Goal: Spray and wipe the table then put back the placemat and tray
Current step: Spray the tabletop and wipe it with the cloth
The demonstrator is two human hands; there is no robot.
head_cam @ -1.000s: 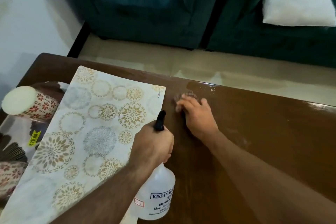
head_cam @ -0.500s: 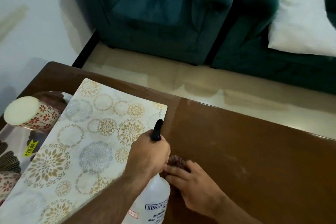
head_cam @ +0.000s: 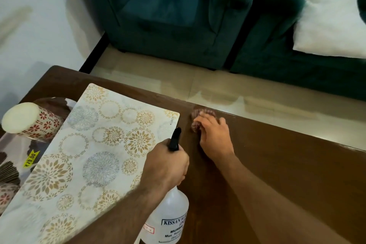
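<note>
Brown table mid-wipe. Right hand presses cloth near far edge. Left hand grips spray bottle. Placemat overlaps tray at left end. Next: wipe remaining surface, then reposition both.

Right of the right hand: bare brown table runs open to the far edge and off the right side of view.
Beyond its fingers: the cloth under them lies near the table's far edge; past it only floor, then the green sofa.
Left of the right hand: the placemat lies flat just beside it (low enough to pass over).
Between the hands: a narrow strip of bare wood.
Under the left hand: the spray bottle stands upright, blocking the near path.
Far left: a tray with a candle standing on it, partly under the placemat.
</note>
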